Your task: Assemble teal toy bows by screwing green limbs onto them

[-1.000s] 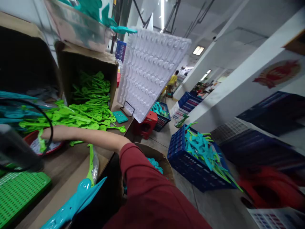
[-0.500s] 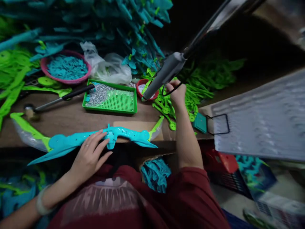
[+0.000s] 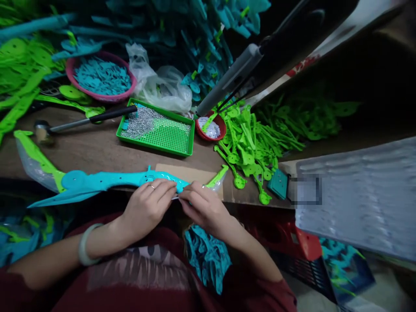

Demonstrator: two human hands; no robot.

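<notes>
A long teal plastic toy piece [image 3: 104,182] with green tips lies along the near edge of the wooden bench [image 3: 97,151]. My left hand [image 3: 147,206] grips its middle from below. My right hand [image 3: 201,208] meets it there, fingers pinched on the same teal piece near a small part I cannot make out. A green tray [image 3: 169,138] of small silver screws sits just beyond. A small red bowl [image 3: 211,128] holds pale bits.
A hanging grey power screwdriver [image 3: 230,80] points at the red bowl. Loose green plastic arms [image 3: 250,143] are piled to the right, a hammer [image 3: 84,121] and a pink bowl of teal parts [image 3: 100,78] to the left. A clear blister sheet [image 3: 357,195] leans at the right.
My right hand has come back from the pile of green arms to the teal piece in front of me. My left hand has shifted right along it to meet it.
</notes>
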